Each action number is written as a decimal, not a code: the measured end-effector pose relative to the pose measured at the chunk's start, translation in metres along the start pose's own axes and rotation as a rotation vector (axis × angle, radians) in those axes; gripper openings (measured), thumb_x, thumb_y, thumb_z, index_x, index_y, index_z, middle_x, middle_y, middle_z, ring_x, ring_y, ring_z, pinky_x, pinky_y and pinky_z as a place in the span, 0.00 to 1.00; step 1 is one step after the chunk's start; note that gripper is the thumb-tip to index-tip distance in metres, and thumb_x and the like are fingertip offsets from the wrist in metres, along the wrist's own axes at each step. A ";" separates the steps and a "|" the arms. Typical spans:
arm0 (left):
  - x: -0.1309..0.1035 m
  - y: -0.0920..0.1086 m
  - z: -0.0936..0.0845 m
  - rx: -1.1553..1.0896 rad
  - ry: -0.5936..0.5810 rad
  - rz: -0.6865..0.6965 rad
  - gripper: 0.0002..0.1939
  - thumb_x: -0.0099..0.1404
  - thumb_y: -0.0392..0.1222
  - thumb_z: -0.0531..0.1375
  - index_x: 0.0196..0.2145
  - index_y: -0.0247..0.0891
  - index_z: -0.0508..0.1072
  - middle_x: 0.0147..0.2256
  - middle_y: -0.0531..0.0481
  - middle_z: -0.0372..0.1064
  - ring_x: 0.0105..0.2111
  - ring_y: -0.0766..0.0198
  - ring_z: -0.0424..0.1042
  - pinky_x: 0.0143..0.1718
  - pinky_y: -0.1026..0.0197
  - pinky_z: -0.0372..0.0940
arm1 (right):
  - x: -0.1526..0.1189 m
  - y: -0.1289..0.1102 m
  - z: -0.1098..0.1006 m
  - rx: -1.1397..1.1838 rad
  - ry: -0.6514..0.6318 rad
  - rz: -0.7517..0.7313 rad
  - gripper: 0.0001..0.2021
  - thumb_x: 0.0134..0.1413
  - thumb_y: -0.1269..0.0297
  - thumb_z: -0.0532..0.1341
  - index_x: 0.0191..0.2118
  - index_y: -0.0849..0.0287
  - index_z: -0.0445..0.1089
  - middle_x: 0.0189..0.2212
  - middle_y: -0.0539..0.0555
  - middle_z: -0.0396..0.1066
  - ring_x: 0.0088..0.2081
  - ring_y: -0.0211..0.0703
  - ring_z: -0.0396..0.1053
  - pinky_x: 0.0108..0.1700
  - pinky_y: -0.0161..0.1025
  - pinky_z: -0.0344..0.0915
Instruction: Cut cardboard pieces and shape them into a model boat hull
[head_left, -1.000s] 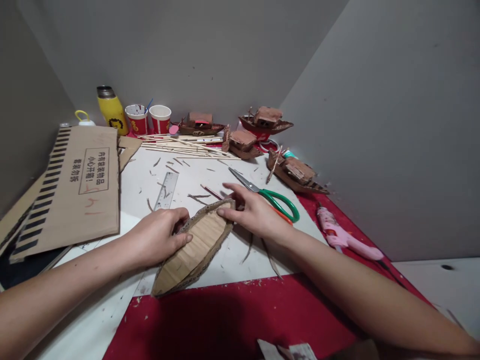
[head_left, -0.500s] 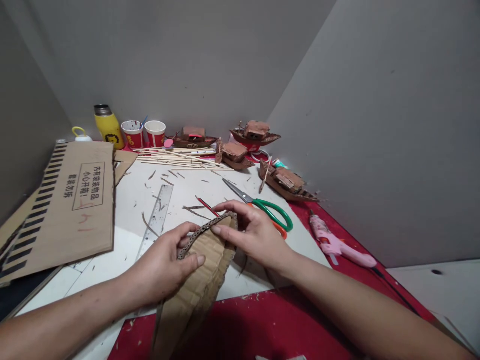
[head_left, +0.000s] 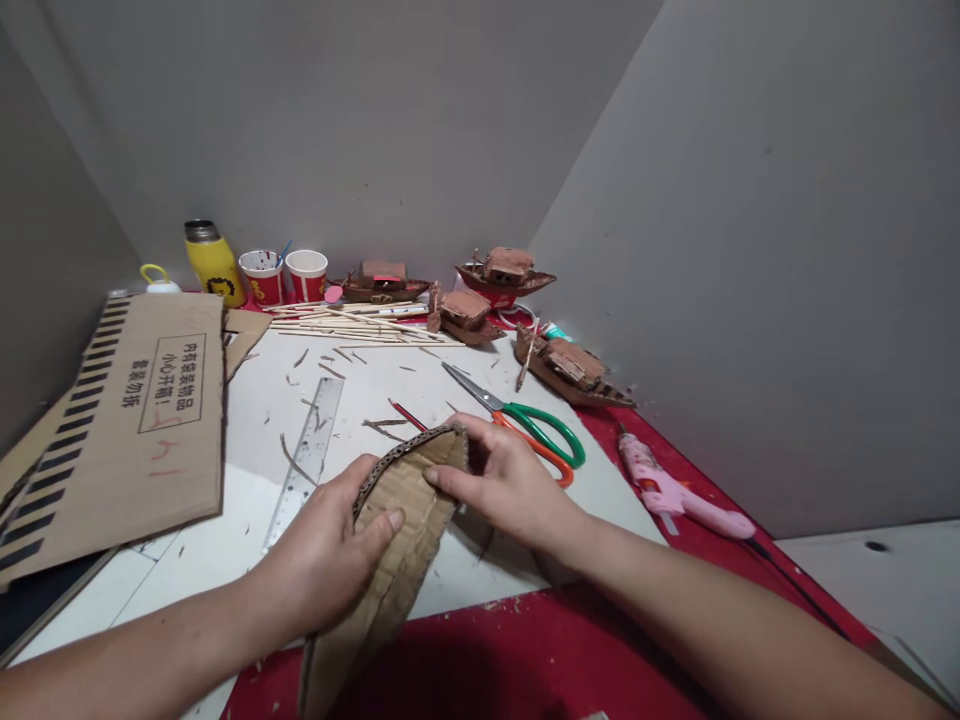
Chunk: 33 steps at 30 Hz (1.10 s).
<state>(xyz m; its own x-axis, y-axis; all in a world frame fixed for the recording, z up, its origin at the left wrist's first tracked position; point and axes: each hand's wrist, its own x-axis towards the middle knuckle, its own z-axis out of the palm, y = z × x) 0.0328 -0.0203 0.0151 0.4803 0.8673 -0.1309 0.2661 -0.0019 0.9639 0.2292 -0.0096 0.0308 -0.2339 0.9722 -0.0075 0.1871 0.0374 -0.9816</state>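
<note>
A bent, pointed brown cardboard piece point(head_left: 401, 530) is held between my two hands above the table's front part. My left hand point(head_left: 330, 540) grips its left edge, thumb on the inner face. At the upper right end, my right hand point(head_left: 510, 480) pinches the cardboard, with the thumb inside and the other fingers behind, partly hidden. Just beyond lie a red pencil point(head_left: 407, 415), scissors point(head_left: 517, 415) with green and orange handles, and a clear ruler point(head_left: 306, 460).
Printed cardboard point(head_left: 161, 430) lies at left. Behind are a yellow bottle point(head_left: 214, 265), paper cups point(head_left: 306, 275), wooden sticks point(head_left: 360, 325) and several brown model boats point(head_left: 566, 370). A pink glue gun point(head_left: 675, 495) rests on the red surface point(head_left: 480, 660) at right.
My right thumb has shifted slightly down and inward on the cardboard, which is tilted a little differently. The scissors' orange handle shows more. The whole view has shifted slightly.
</note>
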 end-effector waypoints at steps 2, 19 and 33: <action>0.000 0.000 0.000 -0.041 0.015 -0.006 0.15 0.64 0.41 0.58 0.49 0.39 0.67 0.49 0.45 0.72 0.47 0.55 0.71 0.53 0.54 0.62 | 0.000 -0.002 0.001 0.003 -0.009 -0.004 0.08 0.48 0.70 0.62 0.37 0.57 0.68 0.33 0.49 0.72 0.36 0.43 0.70 0.39 0.38 0.67; 0.000 0.006 0.000 -0.234 -0.030 -0.069 0.18 0.64 0.40 0.58 0.52 0.38 0.69 0.43 0.48 0.76 0.43 0.57 0.74 0.45 0.57 0.68 | -0.001 -0.007 -0.002 -0.098 0.004 -0.062 0.08 0.54 0.60 0.60 0.30 0.59 0.71 0.25 0.50 0.72 0.27 0.40 0.67 0.29 0.35 0.65; 0.016 0.005 -0.029 -0.363 -0.054 -0.242 0.17 0.54 0.36 0.65 0.43 0.36 0.74 0.24 0.54 0.73 0.23 0.67 0.71 0.28 0.67 0.64 | 0.002 -0.006 -0.034 -0.382 0.449 -0.209 0.06 0.52 0.61 0.63 0.29 0.56 0.74 0.24 0.49 0.72 0.27 0.43 0.68 0.30 0.38 0.65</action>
<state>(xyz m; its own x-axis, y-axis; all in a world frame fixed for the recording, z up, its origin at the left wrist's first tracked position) 0.0178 0.0079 0.0247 0.4862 0.7939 -0.3652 0.0699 0.3813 0.9218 0.2605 -0.0004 0.0435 0.1055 0.9346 0.3396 0.5278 0.2368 -0.8157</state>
